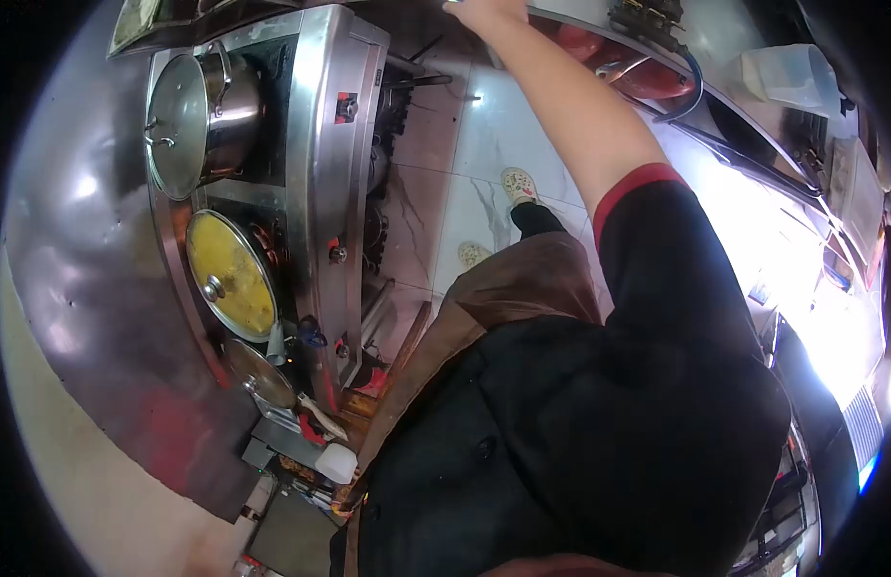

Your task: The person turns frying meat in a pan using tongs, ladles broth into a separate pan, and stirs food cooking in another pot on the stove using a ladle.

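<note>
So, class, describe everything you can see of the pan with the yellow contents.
The pan is round and covered by a clear, pale-rimmed glass lid with a shiny round knob. Mottled yellow contents show through the glass. Its sides are mostly hidden, so its material can't be told. It stands upright on the stove, between a tall lidded pot and another lidded pan. The right hand is away from it, at the frame's top edge.

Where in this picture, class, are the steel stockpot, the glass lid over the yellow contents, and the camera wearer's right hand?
Steel stockpot [232,130], head view: side wall.
Glass lid [239,271], head view: glass near its centre.
Right hand [488,12], head view: middle of visible part.
</note>
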`<state>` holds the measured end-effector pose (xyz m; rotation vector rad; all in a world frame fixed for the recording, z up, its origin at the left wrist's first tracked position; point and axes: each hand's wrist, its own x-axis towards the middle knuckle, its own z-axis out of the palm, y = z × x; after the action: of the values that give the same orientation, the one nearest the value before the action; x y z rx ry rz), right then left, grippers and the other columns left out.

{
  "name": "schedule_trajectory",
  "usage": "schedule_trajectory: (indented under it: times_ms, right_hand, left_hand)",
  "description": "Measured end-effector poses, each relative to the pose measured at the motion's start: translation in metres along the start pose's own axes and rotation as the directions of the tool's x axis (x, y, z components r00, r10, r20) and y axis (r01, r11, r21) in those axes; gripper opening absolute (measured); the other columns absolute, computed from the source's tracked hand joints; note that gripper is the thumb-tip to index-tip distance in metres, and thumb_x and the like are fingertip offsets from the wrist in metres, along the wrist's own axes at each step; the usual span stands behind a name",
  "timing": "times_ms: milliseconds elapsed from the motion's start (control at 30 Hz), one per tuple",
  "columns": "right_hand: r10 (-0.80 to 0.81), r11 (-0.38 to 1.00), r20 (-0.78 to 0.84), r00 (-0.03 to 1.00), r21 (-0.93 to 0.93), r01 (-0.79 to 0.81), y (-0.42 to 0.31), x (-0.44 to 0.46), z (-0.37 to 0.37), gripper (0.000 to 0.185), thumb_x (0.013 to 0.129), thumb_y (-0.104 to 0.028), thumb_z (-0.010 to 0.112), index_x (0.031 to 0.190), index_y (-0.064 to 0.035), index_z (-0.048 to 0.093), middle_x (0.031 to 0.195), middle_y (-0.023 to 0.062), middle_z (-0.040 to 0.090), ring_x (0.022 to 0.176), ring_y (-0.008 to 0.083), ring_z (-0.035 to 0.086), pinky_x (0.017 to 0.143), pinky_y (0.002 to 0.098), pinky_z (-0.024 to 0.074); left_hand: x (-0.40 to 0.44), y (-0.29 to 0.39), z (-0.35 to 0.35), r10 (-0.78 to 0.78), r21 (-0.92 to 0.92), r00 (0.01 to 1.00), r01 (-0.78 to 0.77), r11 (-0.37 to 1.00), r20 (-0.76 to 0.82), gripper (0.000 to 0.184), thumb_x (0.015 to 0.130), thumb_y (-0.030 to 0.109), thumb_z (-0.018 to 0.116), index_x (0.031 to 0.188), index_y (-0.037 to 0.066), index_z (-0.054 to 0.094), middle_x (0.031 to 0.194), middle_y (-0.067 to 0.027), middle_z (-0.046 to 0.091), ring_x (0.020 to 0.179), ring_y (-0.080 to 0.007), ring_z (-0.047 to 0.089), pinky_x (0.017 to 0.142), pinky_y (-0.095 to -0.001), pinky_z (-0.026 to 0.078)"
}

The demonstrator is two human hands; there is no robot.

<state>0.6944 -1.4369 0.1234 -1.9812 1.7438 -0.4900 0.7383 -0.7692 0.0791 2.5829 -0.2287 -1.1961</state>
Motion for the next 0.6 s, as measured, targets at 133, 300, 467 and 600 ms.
schedule_trajectory:
  times_ms: [133,300,467,600]
  right_hand:
    - [-0.079,0.992,-0.066,0.995,-0.100,0.072,-0.010,-0.009,-0.008,0.070,0.073,-0.033,0.069,0.123,0.0065,0.040,0.114,0.0265,0.052,0.107,0.0367,0.052,0.092,0.0405,0.0422]
    - [-0.137,0.882,0.032,0.990,0.459,0.108,-0.019,-0.057,-0.050,0.038,0.082,-0.025,0.059,0.109,0.0014,0.056,0.100,0.0202,0.060,0.094,0.0290,0.059,0.081,0.0407,0.0471]
    - [-0.698,0.059,-0.098,0.709,0.979,0.194,-0.030,-0.185,-0.164,0.025,0.089,-0.018,0.048,0.085,0.0044,0.060,0.074,0.0086,0.059,0.064,0.0149,0.056,0.048,0.0243,0.0410]
    - [-0.697,-0.447,-0.266,0.666,0.887,-0.113,-0.026,-0.223,-0.146,0.017,0.085,-0.009,0.048,0.077,0.0011,0.060,0.077,0.0097,0.061,0.069,0.0186,0.059,0.049,0.0250,0.0445]
  left_hand:
    - [0.010,-0.004,0.004,-0.012,-0.018,0.997,0.013,1.000,0.076,0.035,0.082,0.013,0.059,0.114,0.000,0.050,0.102,-0.0115,0.056,0.092,-0.0230,0.053,0.082,-0.0333,0.044]
    - [0.034,-0.027,0.025,0.078,-0.141,0.989,-0.060,0.988,0.126,0.037,0.084,0.016,0.060,0.116,0.001,0.051,0.103,-0.0098,0.057,0.091,-0.0219,0.054,0.081,-0.0323,0.045]
    - [0.077,0.045,0.044,-0.010,-0.536,0.975,0.129,0.834,0.220,0.035,0.087,0.022,0.058,0.116,0.004,0.052,0.098,-0.0067,0.059,0.086,-0.0162,0.055,0.076,-0.0296,0.046]
    - [0.188,0.095,0.090,0.063,-0.596,0.952,0.135,0.791,0.299,0.027,0.088,0.028,0.055,0.104,0.007,0.054,0.091,-0.0024,0.058,0.080,-0.0132,0.054,0.072,-0.0302,0.045]
